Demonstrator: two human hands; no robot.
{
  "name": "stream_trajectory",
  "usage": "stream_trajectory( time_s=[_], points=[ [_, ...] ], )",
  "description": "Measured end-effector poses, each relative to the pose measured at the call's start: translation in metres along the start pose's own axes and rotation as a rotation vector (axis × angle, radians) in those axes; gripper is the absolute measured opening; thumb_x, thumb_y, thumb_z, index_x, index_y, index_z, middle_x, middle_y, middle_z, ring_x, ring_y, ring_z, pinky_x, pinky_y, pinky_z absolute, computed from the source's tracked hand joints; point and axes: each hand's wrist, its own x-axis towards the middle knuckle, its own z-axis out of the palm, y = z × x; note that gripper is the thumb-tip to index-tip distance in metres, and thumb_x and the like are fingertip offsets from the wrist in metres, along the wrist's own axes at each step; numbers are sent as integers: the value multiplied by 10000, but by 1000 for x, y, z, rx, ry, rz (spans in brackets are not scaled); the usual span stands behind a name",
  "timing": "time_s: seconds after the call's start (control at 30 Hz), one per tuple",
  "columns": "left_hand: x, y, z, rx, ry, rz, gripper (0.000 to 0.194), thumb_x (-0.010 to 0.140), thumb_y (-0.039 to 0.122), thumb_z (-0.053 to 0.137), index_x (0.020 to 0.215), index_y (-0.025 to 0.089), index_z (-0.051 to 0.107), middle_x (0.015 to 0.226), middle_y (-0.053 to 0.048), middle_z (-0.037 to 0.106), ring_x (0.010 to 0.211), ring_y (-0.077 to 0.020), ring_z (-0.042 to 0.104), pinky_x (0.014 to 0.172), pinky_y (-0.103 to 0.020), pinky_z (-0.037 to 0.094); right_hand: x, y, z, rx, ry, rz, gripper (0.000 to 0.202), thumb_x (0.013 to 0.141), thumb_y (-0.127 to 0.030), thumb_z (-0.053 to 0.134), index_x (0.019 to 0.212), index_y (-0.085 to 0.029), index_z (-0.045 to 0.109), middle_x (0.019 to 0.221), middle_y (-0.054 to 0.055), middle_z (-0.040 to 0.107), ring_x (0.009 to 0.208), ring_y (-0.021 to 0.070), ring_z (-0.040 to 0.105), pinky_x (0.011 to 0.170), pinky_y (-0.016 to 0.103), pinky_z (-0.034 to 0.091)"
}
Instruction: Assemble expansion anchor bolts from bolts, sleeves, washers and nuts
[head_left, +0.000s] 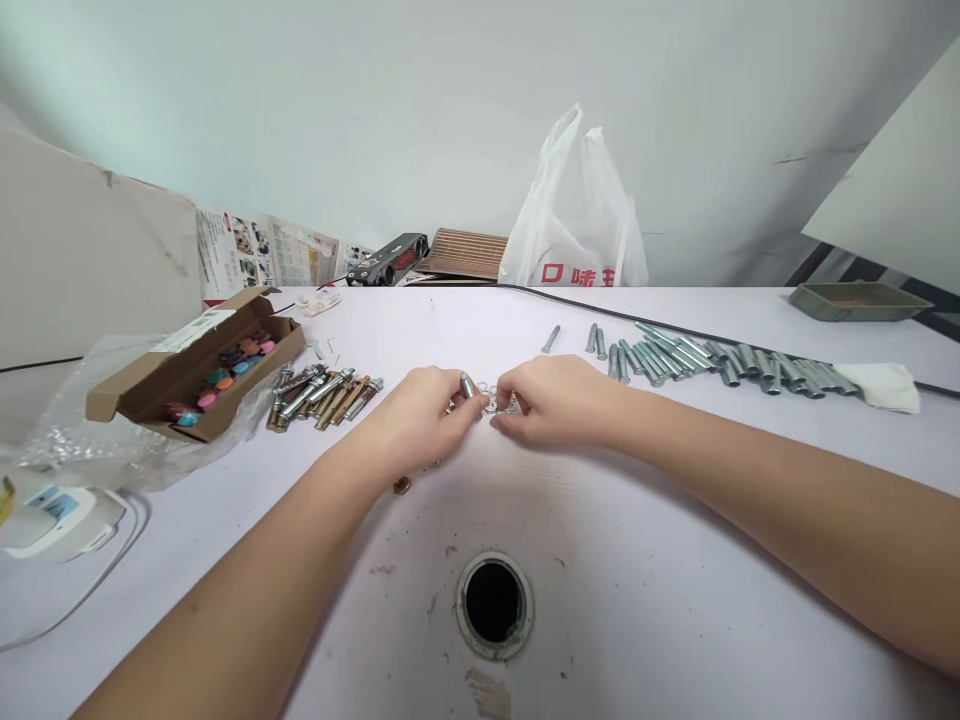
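Note:
My left hand (431, 410) is closed around a silver metal bolt (468, 386), whose rounded end sticks up between thumb and forefinger. Close beside it, my right hand (555, 402) has its thumb and fingers curled together over a small group of metal washers (491, 398) on the table. Whether a washer is in its fingertips cannot be made out. Under my left wrist lies a small brass-coloured nut (402, 485). Left of my left hand is a pile of assembled expansion bolts (322, 395), some silver, some brass-coloured. Loose silver bolts (660, 355) lie in a row beyond my right hand.
An open cardboard box (217, 375) with colourful pieces sits on bubble wrap at left, near a white power strip (71, 520). Metal sleeves (772, 370) and a white cloth (889, 387) lie right. A round hole (495, 605) pierces the table. A plastic bag (574, 225) stands behind.

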Motion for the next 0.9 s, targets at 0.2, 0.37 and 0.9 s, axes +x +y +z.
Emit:
stream_trajectory(
  time_s=[0.2,0.37,0.9],
  points=[
    [-1,1,12,54,-113,53,479,869,591,397,650,170,458,572,-11,480,514,-125,390,487,-265,256,-3,4,2,34,-117,70,310,857,-498,474,872,-230,629,839,30,651,691,176,544,551,270,310],
    [-3,3,12,49,-126,63,474,866,599,405,726,170,550,605,-7,497,535,-126,409,487,-264,253,-7,12,-1,105,-108,40,299,852,-466,517,948,-204,624,889,44,652,758,165,564,586,251,341],
    [-5,4,14,-21,-109,87,379,868,524,456,803,196,633,682,8,565,615,-129,489,556,-258,338,-16,23,-30,489,-174,-13,261,826,-390,520,832,-163,649,669,11,574,548,91,470,494,217,344]
  ],
)
